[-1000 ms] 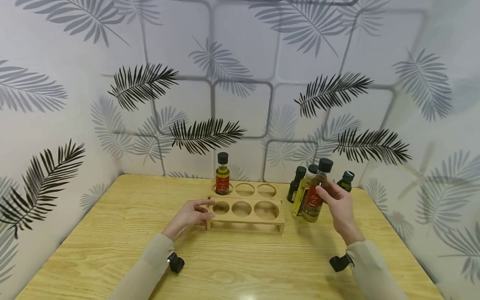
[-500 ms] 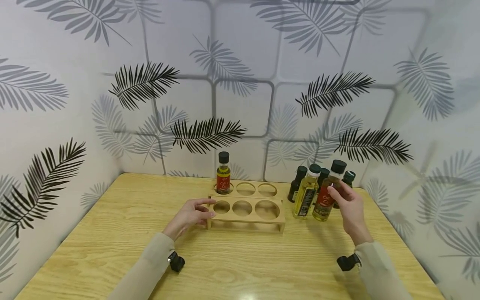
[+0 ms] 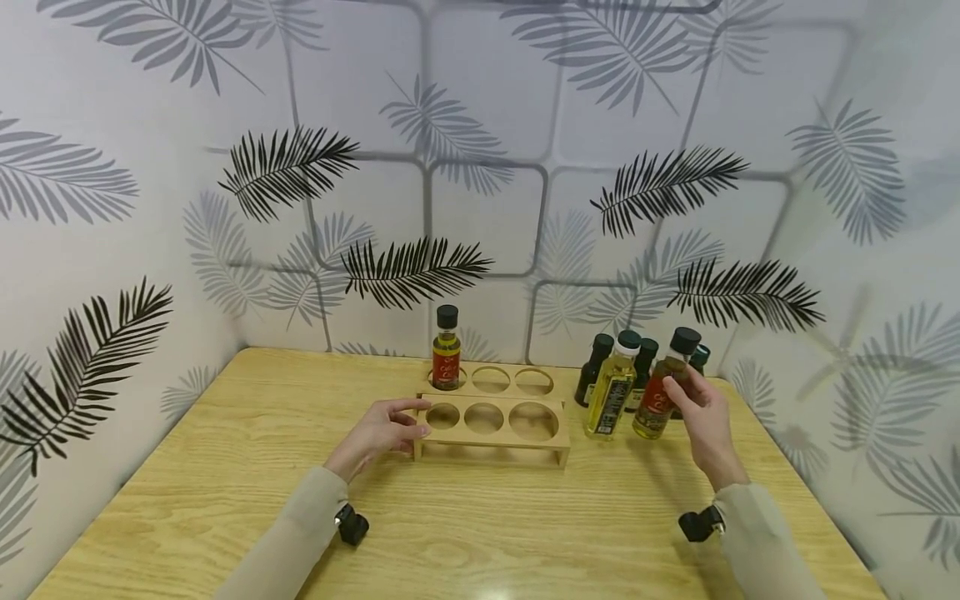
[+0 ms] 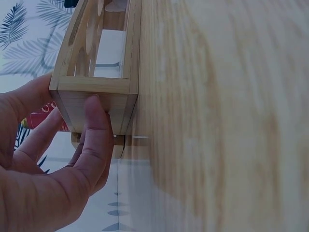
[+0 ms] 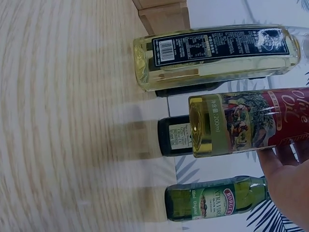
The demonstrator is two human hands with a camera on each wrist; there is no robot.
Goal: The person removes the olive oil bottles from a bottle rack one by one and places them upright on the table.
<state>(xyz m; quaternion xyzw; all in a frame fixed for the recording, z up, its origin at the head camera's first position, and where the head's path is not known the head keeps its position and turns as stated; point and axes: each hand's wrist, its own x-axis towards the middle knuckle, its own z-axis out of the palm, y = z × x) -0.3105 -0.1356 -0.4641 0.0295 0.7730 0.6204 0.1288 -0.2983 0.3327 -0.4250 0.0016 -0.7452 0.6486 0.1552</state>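
One red-label bottle (image 3: 651,407) gripped in right hand (image 3: 706,419), near yellow bottle (image 3: 611,396); left hand (image 3: 381,433), well apart, holds end of wooden rack (image 3: 491,440).

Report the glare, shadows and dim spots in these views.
Head view: a small glare spot on the table at the bottom edge, a soft shadow near the right hand; left wrist view: dim overall; right wrist view: white glare on the yellow oil bottle.

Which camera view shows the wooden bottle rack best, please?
The head view: it shows both rows of the wooden bottle rack from above. The left wrist view shows mainly one end, held by the left hand; the right wrist view, only part.
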